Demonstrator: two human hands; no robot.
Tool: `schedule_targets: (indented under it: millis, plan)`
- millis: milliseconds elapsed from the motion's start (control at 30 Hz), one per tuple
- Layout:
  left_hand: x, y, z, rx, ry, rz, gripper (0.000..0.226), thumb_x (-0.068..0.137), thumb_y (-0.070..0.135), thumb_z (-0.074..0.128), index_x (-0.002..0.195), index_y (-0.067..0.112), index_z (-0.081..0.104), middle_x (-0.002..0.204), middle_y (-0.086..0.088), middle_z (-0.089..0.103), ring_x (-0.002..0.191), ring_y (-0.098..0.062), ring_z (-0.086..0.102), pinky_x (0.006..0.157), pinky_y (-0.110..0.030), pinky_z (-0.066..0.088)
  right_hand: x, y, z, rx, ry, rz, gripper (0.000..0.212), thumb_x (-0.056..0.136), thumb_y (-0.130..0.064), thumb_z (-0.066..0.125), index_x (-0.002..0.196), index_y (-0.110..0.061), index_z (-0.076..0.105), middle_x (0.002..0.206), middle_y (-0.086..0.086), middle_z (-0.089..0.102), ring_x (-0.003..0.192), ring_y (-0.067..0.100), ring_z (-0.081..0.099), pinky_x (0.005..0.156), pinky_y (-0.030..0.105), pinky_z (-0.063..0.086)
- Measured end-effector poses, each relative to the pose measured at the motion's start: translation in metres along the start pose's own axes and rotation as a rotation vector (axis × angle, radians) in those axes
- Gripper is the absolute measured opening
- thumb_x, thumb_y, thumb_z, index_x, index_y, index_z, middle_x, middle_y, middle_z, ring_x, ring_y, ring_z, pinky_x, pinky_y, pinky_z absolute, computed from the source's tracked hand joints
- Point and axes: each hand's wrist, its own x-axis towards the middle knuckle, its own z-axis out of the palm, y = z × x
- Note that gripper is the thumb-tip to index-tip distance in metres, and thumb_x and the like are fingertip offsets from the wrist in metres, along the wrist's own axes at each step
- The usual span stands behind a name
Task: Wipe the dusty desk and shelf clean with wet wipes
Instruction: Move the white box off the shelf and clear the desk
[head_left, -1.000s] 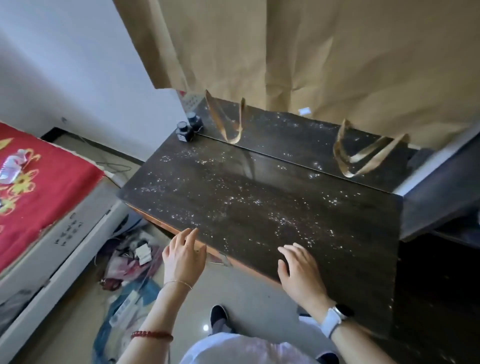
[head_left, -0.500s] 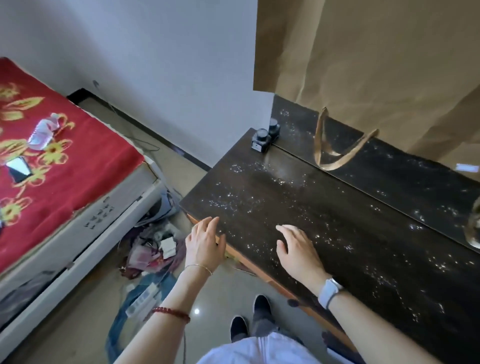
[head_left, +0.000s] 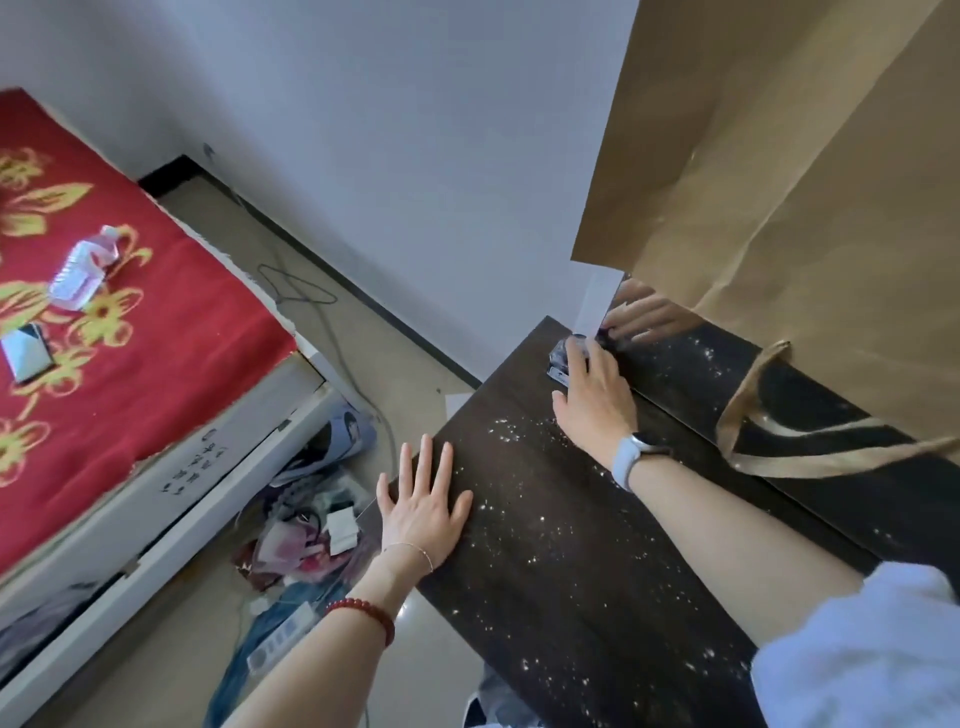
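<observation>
Dust (head_left: 524, 512) lies as pale flecks and small clumps across the dark surface (head_left: 587, 597), thickest in the stretch between the two hands and trailing on beneath the right forearm. The left hand (head_left: 423, 506) lies flat at the near corner, fingers straight and spread, holding nothing. The right hand (head_left: 597, 400) reaches to the far corner and covers small dark objects (head_left: 560, 359) there; whether its fingers have closed round them cannot be told, since the hand's back hides them.

No wet wipe shows in either hand, so the step seems to be clearing that corner before wiping. It would be done well by lifting the objects straight up instead of dragging them through the flecks, and setting them off the surface.

Wood-grain laminate, smooth and faintly glossy, makes up the top, so loose grit should lift easily with a damp pass. A seam beyond the right hand separates a raised back ledge (head_left: 810, 415), equally speckled. Crumpled brown paper (head_left: 810, 208) hangs behind it, matte and creased, with a flat looped paper strap (head_left: 769, 415) lying on the ledge.
</observation>
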Motion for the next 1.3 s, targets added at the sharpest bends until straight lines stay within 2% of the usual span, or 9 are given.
schedule_targets:
  millis: [100,400,600,700,800,867,1000,1067,1300]
  plan:
    - [-0.004,-0.001,0.005,0.022,0.045,0.009,0.077,0.071,0.062,-0.012,0.141,0.030,-0.015,0.149,0.005,-0.024,0.138,-0.019,-0.025,0.112,-0.049,-0.008,0.012,0.001,0.001,-0.035,0.004,0.014,0.066,0.086,-0.022,0.058,0.139,-0.006,0.022,0.134,0.020,0.032,0.117,0.034,0.038,0.090,0.039,0.040]
    - [-0.003,0.000,0.002,0.034,0.053,0.014,0.077,0.070,0.061,-0.014,0.141,0.031,-0.016,0.142,0.008,-0.030,0.139,-0.020,-0.022,0.113,-0.049,-0.006,0.013,0.003,0.011,0.147,-0.042,-0.015,0.045,0.087,-0.019,0.057,0.126,-0.015,0.035,0.115,0.023,0.043,0.101,0.036,0.045,0.086,0.041,0.042]
    - [-0.003,0.000,-0.006,0.013,-0.018,0.020,0.062,0.092,0.054,0.016,0.142,0.030,-0.012,0.153,0.002,-0.019,0.139,-0.021,-0.021,0.113,-0.050,-0.007,-0.025,0.002,0.005,0.334,-0.036,0.031,0.050,0.086,-0.020,0.059,0.129,-0.017,0.035,0.120,0.016,0.041,0.106,0.031,0.047,0.085,0.037,0.044]
    - [-0.014,0.007,-0.016,-0.025,0.027,0.021,0.060,0.093,0.049,0.022,0.144,0.025,0.000,0.155,-0.003,-0.010,0.140,-0.024,-0.016,0.113,-0.051,-0.006,-0.072,-0.004,-0.003,0.497,0.028,0.085,0.056,0.086,-0.022,0.061,0.134,-0.020,0.032,0.124,0.013,0.040,0.109,0.026,0.047,0.090,0.032,0.045]
    - [-0.045,0.024,-0.023,-0.094,0.190,0.061,0.055,0.094,0.044,0.028,0.143,0.022,0.015,0.155,-0.005,0.004,0.142,-0.024,-0.007,0.113,-0.050,-0.003,-0.135,-0.002,-0.010,0.603,0.116,0.141,0.063,0.084,-0.022,0.064,0.137,-0.018,0.031,0.122,0.011,0.042,0.108,0.021,0.049,0.088,0.022,0.041]
    - [-0.079,0.035,-0.016,-0.143,0.273,0.133,0.051,0.093,0.039,0.035,0.140,0.022,0.026,0.153,-0.005,0.016,0.142,-0.024,0.003,0.114,-0.048,0.001,-0.186,0.002,-0.011,0.616,0.162,0.187,0.067,0.081,-0.021,0.067,0.138,-0.017,0.032,0.122,0.010,0.045,0.109,0.021,0.050,0.090,0.022,0.041]
    - [-0.141,0.048,0.015,-0.253,0.363,0.298,0.043,0.087,0.036,0.042,0.123,0.014,0.052,0.134,-0.011,0.050,0.127,-0.032,0.041,0.103,-0.050,0.031,-0.285,0.016,-0.005,0.613,0.209,0.385,0.071,0.075,-0.022,0.074,0.133,-0.007,0.037,0.128,0.013,0.049,0.115,0.025,0.050,0.094,0.025,0.038]
    - [-0.165,0.058,0.033,-0.279,0.337,0.348,0.044,0.084,0.036,0.043,0.119,0.013,0.056,0.128,-0.011,0.054,0.122,-0.033,0.047,0.098,-0.048,0.037,-0.331,0.026,-0.003,0.610,0.227,0.491,0.069,0.073,-0.021,0.076,0.130,-0.006,0.040,0.126,0.014,0.051,0.114,0.025,0.051,0.094,0.024,0.037]
    - [-0.237,0.146,0.080,-0.253,0.150,0.664,0.036,0.088,0.026,0.051,0.122,0.013,0.053,0.130,-0.007,0.052,0.124,-0.027,0.042,0.100,-0.044,0.034,-0.482,0.073,-0.020,0.584,0.342,0.806,0.066,0.075,-0.025,0.074,0.130,-0.011,0.041,0.122,0.007,0.050,0.114,0.020,0.049,0.090,0.014,0.031]
